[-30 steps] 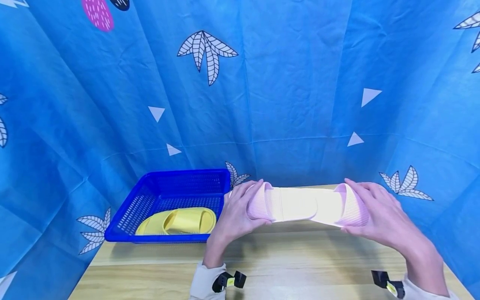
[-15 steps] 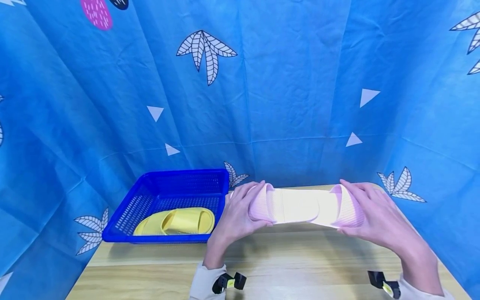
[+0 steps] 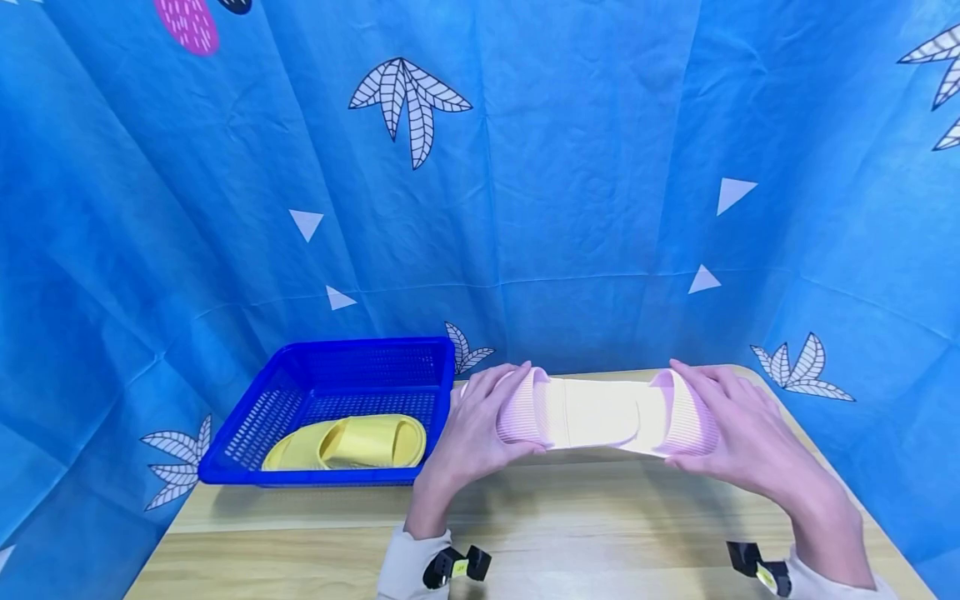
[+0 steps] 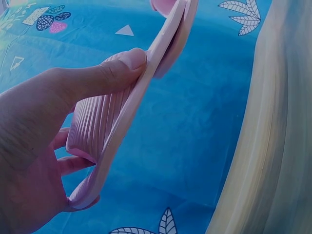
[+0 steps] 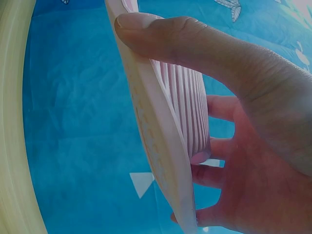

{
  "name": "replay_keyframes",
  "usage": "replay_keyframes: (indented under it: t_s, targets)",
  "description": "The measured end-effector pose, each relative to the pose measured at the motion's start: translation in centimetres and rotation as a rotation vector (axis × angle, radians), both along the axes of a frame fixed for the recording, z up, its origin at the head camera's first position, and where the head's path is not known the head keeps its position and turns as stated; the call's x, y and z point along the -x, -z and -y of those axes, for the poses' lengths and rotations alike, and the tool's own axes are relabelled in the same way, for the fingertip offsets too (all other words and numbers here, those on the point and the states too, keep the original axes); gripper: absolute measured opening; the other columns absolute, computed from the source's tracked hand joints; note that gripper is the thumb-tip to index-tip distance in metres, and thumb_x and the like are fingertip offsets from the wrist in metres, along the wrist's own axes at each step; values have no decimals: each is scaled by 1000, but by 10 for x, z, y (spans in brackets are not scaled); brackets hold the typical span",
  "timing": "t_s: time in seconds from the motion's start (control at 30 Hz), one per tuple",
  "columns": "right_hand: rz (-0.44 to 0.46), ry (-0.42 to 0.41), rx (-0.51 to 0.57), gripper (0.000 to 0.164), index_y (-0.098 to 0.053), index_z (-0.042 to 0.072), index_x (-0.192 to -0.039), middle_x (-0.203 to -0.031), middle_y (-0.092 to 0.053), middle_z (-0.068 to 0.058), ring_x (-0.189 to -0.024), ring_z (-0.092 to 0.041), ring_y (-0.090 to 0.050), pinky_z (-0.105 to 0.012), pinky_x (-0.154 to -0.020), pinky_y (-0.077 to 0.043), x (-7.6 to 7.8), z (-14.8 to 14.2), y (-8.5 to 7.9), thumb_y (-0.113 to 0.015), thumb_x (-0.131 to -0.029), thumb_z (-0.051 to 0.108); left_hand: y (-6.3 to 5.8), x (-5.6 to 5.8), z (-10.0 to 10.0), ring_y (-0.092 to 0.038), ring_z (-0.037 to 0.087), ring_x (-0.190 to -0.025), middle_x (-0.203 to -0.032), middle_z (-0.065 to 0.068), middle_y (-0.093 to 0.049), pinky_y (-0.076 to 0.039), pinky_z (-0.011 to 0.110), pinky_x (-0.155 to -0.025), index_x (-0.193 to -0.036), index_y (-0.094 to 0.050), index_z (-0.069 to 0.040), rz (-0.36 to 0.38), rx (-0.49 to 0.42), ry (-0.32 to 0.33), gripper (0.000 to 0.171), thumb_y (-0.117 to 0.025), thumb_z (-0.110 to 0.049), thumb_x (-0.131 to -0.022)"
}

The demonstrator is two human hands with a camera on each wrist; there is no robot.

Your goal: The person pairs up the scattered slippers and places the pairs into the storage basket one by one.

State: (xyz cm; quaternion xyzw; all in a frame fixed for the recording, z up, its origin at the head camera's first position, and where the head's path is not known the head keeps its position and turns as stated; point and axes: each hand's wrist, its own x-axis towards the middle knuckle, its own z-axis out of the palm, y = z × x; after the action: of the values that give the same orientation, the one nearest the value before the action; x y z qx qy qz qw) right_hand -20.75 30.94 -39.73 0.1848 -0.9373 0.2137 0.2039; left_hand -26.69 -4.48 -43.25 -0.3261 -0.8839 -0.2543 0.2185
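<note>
Two pale pink slippers with ribbed straps are held up over the table, heel to heel, in the head view. My left hand (image 3: 480, 425) grips the left pink slipper (image 3: 592, 412) around its strap end; the left wrist view shows the thumb on the sole's edge beside the ribbed strap (image 4: 97, 117). My right hand (image 3: 742, 425) holds the right pink slipper (image 3: 690, 421) the same way, its thumb pressed along the edge of the sole (image 5: 146, 97) in the right wrist view. The left slipper's heel overlaps the right one's.
On the left a blue plastic basket (image 3: 315, 477) stands on the wooden table (image 3: 570, 525). Inside it lies a yellow slipper (image 3: 367, 442). A blue patterned curtain (image 3: 570, 167) hangs behind and around the table.
My right hand has moved left with its pink slipper, so the two heels overlap more. The left hand stays nearly in place. The whole view has shifted slightly.
</note>
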Motion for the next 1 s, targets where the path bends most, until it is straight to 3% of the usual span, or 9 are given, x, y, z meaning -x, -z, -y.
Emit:
replay_keyframes:
  t_s: [0.27,0.57,1.0]
  targets:
    - [8,-17,4,118,-44,15,-155,-132,-54,-20,-116,-43,-47,-68,-95,-30,0,5,1,-102,-54,34,0,-1,-2,-43,26,-138,-150,2,-50,-39,58,-102,-157,-42,-24,1,4,6,105,-91,-56,-69]
    - [41,-25,7,117,-44,16,-156,-135,-53,-19,-117,-43,-47,-69,-96,-30,-1,10,0,-102,-56,38,-1,-3,-5,-45,27,-135,-149,3,-51,-41,55,-97,-158,-42,-24,-1,13,9,106,-91,-57,-69]
    - [74,-28,13,117,-43,16,-156,-138,-52,-19,-120,-44,-46,-74,-99,-26,-3,16,-1,-102,-57,32,1,-3,-8,-45,27,-135,-147,4,-52,-43,54,-96,-157,-43,-23,-9,5,28,108,-94,-53,-66]
